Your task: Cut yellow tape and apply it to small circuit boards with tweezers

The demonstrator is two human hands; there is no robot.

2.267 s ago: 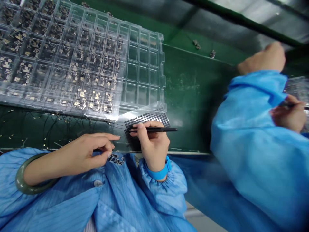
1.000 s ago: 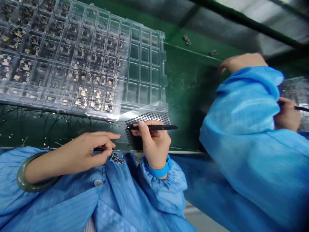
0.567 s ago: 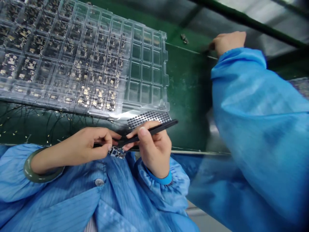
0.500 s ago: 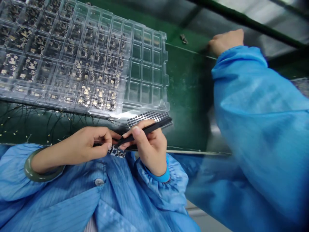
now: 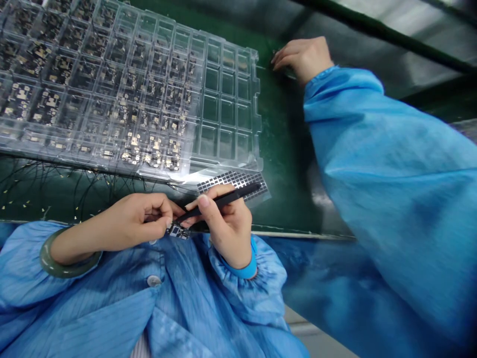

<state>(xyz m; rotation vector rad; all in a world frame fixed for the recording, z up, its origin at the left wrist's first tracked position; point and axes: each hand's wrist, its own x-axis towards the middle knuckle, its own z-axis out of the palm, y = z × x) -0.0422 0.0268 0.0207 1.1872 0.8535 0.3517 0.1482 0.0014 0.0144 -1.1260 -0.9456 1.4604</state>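
Between thumb and fingers, my left hand (image 5: 143, 221) pinches a small circuit board (image 5: 178, 230) at its left edge, just over the front of the bench. Black tweezers (image 5: 223, 200) lie in the grip of my right hand (image 5: 229, 223), their tips pointing down and left onto the board's upper edge. The exact contact at the tips is too small to make out. Just beyond my right hand lies a sheet of small dark squares (image 5: 238, 181) on clear backing.
A clear compartment tray (image 5: 257, 99) with many circuit boards fills the back left of the green bench (image 5: 286, 189). Thin black wires (image 5: 74, 184) lie along its front. From the right reaches a co-worker's blue sleeve (image 5: 346, 114), the hand (image 5: 303, 57) near the tray's far corner.
The co-worker's hand has moved left onto the small parts at the back of the bench. My right hand and the tweezers have shifted slightly left; my left hand still holds the board.
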